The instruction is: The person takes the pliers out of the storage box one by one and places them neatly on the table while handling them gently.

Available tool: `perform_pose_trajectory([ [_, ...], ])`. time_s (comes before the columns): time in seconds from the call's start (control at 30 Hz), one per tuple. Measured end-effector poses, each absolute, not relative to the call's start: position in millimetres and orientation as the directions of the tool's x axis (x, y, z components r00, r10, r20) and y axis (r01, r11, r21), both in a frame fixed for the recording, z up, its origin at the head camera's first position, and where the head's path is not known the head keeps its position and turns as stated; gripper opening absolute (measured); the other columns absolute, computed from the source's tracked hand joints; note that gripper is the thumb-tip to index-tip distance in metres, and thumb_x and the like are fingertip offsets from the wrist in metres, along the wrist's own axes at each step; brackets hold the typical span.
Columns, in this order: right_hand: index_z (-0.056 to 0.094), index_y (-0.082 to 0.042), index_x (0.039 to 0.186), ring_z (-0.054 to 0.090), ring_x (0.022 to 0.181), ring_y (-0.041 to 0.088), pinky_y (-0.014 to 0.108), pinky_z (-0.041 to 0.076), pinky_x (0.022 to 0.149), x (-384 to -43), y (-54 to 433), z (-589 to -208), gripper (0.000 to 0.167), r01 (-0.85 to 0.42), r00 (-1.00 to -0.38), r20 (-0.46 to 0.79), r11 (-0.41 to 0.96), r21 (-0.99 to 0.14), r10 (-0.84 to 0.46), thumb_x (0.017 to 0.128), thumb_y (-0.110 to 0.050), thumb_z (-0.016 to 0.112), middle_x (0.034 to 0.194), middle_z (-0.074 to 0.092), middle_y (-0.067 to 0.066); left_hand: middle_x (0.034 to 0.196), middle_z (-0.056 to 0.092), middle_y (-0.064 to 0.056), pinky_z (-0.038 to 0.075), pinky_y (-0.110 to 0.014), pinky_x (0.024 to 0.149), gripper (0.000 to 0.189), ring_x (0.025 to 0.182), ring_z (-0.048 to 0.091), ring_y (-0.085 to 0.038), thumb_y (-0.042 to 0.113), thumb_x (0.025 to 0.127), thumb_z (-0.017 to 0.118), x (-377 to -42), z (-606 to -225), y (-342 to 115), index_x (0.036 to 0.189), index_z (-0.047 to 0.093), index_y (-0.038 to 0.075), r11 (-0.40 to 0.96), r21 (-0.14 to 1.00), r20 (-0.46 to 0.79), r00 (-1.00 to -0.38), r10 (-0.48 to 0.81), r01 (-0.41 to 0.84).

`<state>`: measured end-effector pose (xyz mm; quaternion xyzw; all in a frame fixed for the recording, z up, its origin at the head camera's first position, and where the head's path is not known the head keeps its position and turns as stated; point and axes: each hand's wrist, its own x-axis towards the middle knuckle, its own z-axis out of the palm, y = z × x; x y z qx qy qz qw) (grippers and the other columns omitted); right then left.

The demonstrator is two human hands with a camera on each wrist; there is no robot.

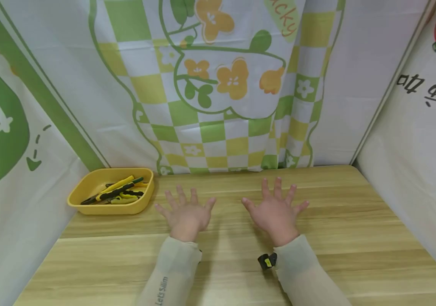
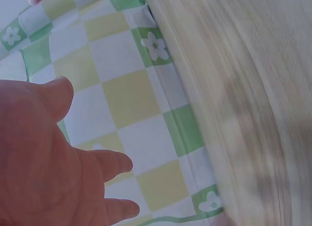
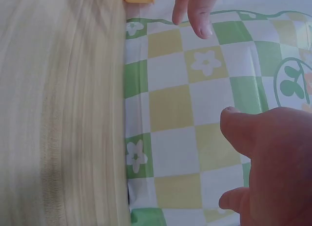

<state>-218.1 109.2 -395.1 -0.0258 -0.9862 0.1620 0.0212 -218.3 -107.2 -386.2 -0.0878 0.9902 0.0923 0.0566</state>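
Observation:
Both hands are held out over the wooden table (image 1: 233, 272), palms down and fingers spread, with nothing in them. The left hand (image 1: 188, 214) is nearest to a yellow tray (image 1: 73, 203), which stands to its left. Inside that tray lie several tools with yellow and black handles, among them what look like pliers (image 1: 116, 191). My right hand (image 1: 275, 214) is apart from the left, its thumb pointing inward. In the left wrist view the left palm (image 2: 39, 158) shows bare; the right wrist view shows the right hand (image 3: 278, 162) and, above, fingertips of the left.
A checkered cloth (image 1: 210, 140) with flower prints hangs behind the table's back edge. White printed cloth walls (image 1: 412, 140) close off the left and right sides. A black band with a yellow piece (image 1: 267, 261) is on the right wrist.

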Motion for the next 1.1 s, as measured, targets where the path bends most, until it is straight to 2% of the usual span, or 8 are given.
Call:
perform_pose_trajectory([
  [0.2,0.015,-0.019,0.161,-0.014,0.139,0.058,0.083,-0.018,0.087,-217,110,-391,0.105,0.042,-0.998,0.034,0.944,-0.327,0.056,0.083,-0.089,0.017,0.163,-0.004,0.020,0.162,-0.007,-0.021,-0.022,-0.078,0.093,0.095,0.141,-0.019,-0.051,0.080,0.089,0.004,-226,-382,-123,0.161,0.016,0.019,0.962,0.196,-0.110,-0.979,-0.170,-0.189],
  [0.33,0.016,-0.020,0.161,-0.015,0.139,0.057,0.082,-0.019,0.088,-214,111,-388,0.105,0.040,-0.998,0.028,0.941,-0.335,0.053,0.083,-0.089,0.017,0.163,-0.004,0.020,0.161,-0.015,-0.023,-0.024,-0.077,0.091,0.098,0.136,-0.028,-0.052,0.082,0.087,0.001,-228,-371,-146,0.161,0.009,0.018,0.955,0.220,-0.093,-0.979,-0.180,-0.197],
  [0.6,0.016,-0.019,0.161,-0.016,0.139,0.056,0.083,-0.015,0.090,-212,114,-388,0.104,0.040,-0.998,0.030,0.943,-0.329,0.053,0.084,-0.088,0.017,0.164,-0.002,0.020,0.152,-0.031,-0.030,-0.018,-0.084,0.086,0.100,0.124,-0.040,-0.058,0.081,0.090,0.008,-230,-353,-234,0.159,-0.008,0.009,0.899,0.357,-0.100,-0.968,-0.232,-0.252],
  [0.7,0.017,-0.018,0.161,-0.015,0.139,0.057,0.083,-0.017,0.089,-212,115,-391,0.103,0.039,-0.998,0.032,0.945,-0.324,0.052,0.085,-0.087,0.017,0.163,-0.002,0.020,0.150,-0.031,-0.036,-0.013,-0.087,0.086,0.102,0.121,-0.038,-0.065,0.078,0.092,0.013,-231,-352,-273,0.157,-0.009,0.002,0.876,0.377,-0.092,-0.953,-0.288,-0.301],
  [0.87,0.017,-0.018,0.161,-0.014,0.139,0.058,0.083,-0.017,0.089,-213,116,-393,0.101,0.038,-0.999,0.023,0.943,-0.331,0.048,0.087,-0.086,0.021,0.163,-0.005,0.020,0.145,-0.036,-0.038,-0.003,-0.088,0.088,0.105,0.120,-0.033,-0.071,0.074,0.094,0.026,-230,-355,-332,0.153,-0.017,-0.001,0.808,0.426,-0.100,-0.909,-0.405,-0.407],
  [0.97,0.018,-0.018,0.161,-0.014,0.139,0.057,0.082,-0.019,0.088,-213,117,-394,0.101,0.043,-0.998,0.023,0.940,-0.338,0.054,0.086,-0.086,0.022,0.163,-0.005,0.020,0.141,-0.042,-0.036,0.002,-0.087,0.091,0.107,0.119,-0.030,-0.072,0.073,0.093,0.029,-232,-359,-360,0.148,-0.027,0.000,0.745,0.477,-0.167,-0.881,-0.444,-0.466],
  [1.1,0.017,-0.018,0.161,-0.016,0.139,0.056,0.079,-0.023,0.087,-214,119,-395,0.102,0.048,-0.998,0.017,0.940,-0.339,0.057,0.086,-0.086,0.021,0.163,-0.006,0.019,0.138,-0.045,-0.038,0.006,-0.081,0.100,0.107,0.124,-0.021,-0.073,0.070,0.095,0.030,-232,-368,-383,0.142,-0.035,-0.002,0.643,0.575,-0.246,-0.857,-0.452,-0.505],
])
